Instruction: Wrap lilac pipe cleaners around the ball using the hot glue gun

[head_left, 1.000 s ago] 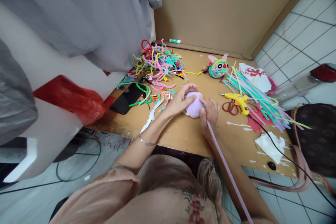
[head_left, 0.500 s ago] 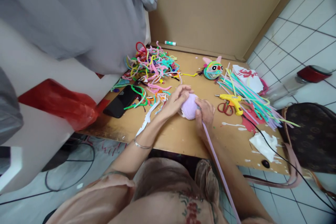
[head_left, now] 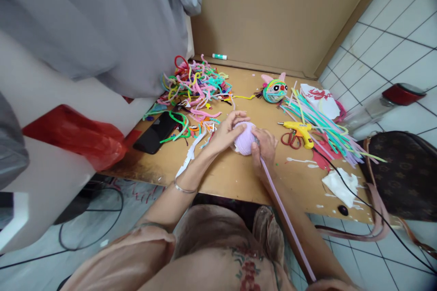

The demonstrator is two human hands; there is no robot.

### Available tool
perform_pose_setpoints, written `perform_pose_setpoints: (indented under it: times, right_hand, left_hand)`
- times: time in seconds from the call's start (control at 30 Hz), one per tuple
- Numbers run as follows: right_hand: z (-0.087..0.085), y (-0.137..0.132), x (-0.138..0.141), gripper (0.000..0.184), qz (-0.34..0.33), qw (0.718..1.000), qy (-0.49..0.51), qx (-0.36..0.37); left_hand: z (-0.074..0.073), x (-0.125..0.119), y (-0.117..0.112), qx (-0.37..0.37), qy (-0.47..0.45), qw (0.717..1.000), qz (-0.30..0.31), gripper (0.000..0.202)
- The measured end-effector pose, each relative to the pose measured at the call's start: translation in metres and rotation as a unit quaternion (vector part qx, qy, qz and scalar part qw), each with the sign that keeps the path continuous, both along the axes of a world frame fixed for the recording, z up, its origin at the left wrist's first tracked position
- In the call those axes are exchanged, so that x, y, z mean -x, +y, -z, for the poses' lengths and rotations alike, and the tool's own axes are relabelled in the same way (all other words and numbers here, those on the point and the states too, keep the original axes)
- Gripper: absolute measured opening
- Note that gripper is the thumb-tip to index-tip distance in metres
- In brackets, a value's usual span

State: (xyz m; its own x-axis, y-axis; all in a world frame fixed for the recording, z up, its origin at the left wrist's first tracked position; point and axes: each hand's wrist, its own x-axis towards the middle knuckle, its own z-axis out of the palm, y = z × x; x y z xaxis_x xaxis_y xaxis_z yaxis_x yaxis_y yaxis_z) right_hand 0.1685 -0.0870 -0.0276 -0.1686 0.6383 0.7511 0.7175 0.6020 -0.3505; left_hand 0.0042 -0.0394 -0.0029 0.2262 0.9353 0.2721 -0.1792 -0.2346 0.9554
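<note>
Between my hands, just above the wooden table (head_left: 218, 177), is a ball wrapped in lilac strands (head_left: 244, 140). My left hand (head_left: 229, 132) is curved round its left and upper side, thumb lying on top. On the other side my right hand (head_left: 265, 145) grips the ball with thumb and fingers. From under the right thumb a long lilac pipe cleaner (head_left: 282, 204) trails down along the right forearm toward me. The underside of the ball is hidden.
Left, a tangled heap of pipe cleaners (head_left: 196, 82) lies beyond a black phone (head_left: 159, 132). Right are a finished animal-faced ball (head_left: 274, 90), a yellow glue gun (head_left: 300, 132), red-handled scissors (head_left: 291, 140), straight pipe cleaners (head_left: 324, 122), a tissue (head_left: 341, 186) and a brown bag (head_left: 399, 173).
The view has shifted slightly. The left thumb lies a little more across the top of the ball; both hands still hold it.
</note>
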Motion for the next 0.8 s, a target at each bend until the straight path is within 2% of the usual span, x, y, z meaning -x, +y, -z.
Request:
perform_pose_setpoints:
  times: [0.2, 0.53, 0.8]
  right_hand:
    - [-0.0005, -0.0004, 0.0008, 0.035, 0.011, 1.0, -0.003, 0.004]
    - [0.0057, 0.0049, 0.0004, 0.036, 0.005, 1.0, 0.01, 0.006]
    - [0.0037, 0.0035, 0.0018, 0.036, 0.004, 1.0, 0.002, -0.013]
  left_hand:
    - [-0.0007, -0.0011, -0.0012, -0.013, 0.003, 1.0, 0.006, 0.034]
    - [-0.0019, -0.0043, -0.0025, -0.045, 0.017, 0.999, -0.008, 0.038]
    - [0.0011, -0.0065, -0.0028, -0.062, 0.029, 0.997, -0.028, 0.046]
